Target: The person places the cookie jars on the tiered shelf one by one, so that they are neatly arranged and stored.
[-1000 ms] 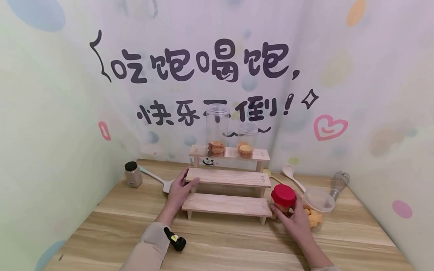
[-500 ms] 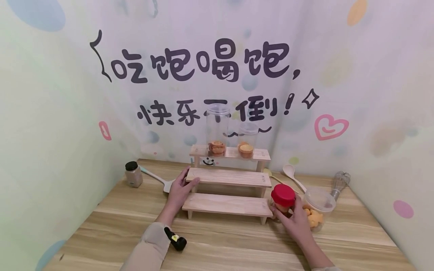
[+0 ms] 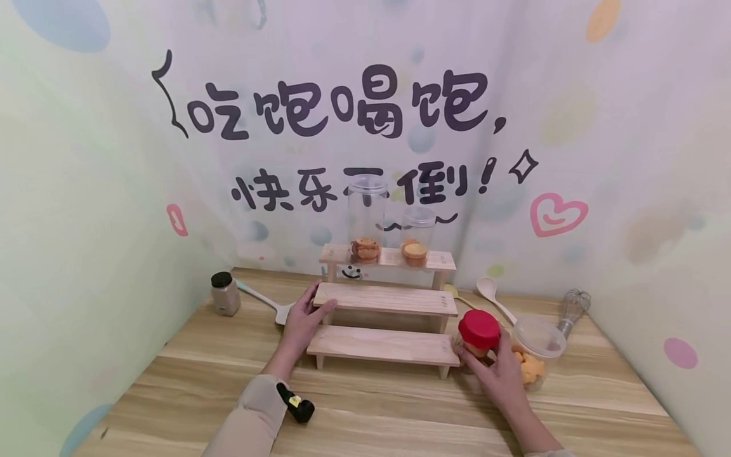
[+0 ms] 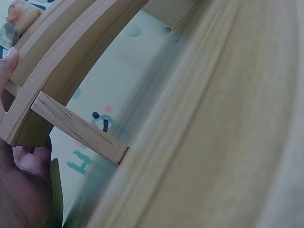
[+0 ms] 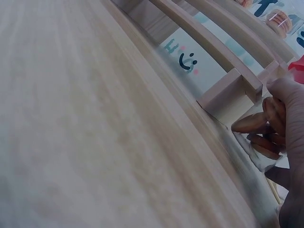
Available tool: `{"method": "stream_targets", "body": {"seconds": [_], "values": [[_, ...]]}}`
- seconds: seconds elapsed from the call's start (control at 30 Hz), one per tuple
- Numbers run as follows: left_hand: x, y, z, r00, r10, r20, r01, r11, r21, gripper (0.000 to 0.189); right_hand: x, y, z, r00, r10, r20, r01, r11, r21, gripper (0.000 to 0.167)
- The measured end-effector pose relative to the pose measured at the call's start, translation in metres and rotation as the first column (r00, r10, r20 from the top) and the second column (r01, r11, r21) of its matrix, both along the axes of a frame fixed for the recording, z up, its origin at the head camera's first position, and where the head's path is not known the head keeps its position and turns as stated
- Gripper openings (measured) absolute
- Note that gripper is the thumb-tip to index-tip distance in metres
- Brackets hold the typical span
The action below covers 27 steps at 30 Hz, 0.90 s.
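My left hand (image 3: 302,322) grips the left end of the middle board of a three-step wooden display rack (image 3: 382,346), thumb on top; in the left wrist view its fingers (image 4: 33,159) curl beneath the board. At the rack's right end, my right hand (image 3: 502,374) holds a clear cookie jar with a red lid (image 3: 478,329) upright between thumb and fingers. Brown cookies (image 5: 263,126) show through its wall in the right wrist view. Whether the jar's base touches the table cannot be told. Two clear lidded jars, one tall (image 3: 365,222) and one shorter (image 3: 415,238), stand on the top step with cookies inside.
Right of my right hand stands a clear tub (image 3: 533,355) with orange biscuits. Behind it lie a whisk (image 3: 573,311) and a pale spoon (image 3: 493,297). At left are a black-capped shaker (image 3: 225,294) and a white spatula (image 3: 263,299). A printed curtain (image 3: 320,57) closes the back.
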<state>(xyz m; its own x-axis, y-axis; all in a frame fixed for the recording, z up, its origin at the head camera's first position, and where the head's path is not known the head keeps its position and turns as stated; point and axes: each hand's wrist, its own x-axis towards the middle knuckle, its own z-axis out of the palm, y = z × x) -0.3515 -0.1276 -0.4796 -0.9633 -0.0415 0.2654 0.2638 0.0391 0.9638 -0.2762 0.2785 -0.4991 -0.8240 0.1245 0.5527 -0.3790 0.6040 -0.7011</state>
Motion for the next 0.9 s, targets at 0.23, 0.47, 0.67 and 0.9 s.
{"method": "stream_targets", "body": {"seconds": [0.23, 0.47, 0.67, 0.9], "values": [[0.001, -0.001, 0.000, 1.000, 0.000, -0.003, 0.000, 1.000, 0.002, 0.082, 0.004, -0.004, 0.004, 0.978, 0.053, -0.201, -0.074, 0.993, -0.097, 0.095], [0.001, 0.000, 0.000, 1.000, -0.009, -0.009, 0.009, 1.000, 0.010, 0.081, 0.020, -0.014, 0.024, 0.860, 0.187, -0.476, -0.222, 0.975, -0.018, 0.097], [0.001, 0.000, -0.001, 1.000, -0.013, -0.009, 0.013, 1.000, 0.020, 0.082, 0.031, -0.029, 0.032, 0.836, 0.246, -0.491, -0.268, 0.963, 0.027, 0.090], [0.000, 0.000, -0.001, 1.000, -0.012, -0.004, 0.013, 1.000, 0.024, 0.082, 0.030, -0.035, 0.031, 0.825, 0.266, -0.499, -0.289, 0.957, 0.032, 0.093]]}}
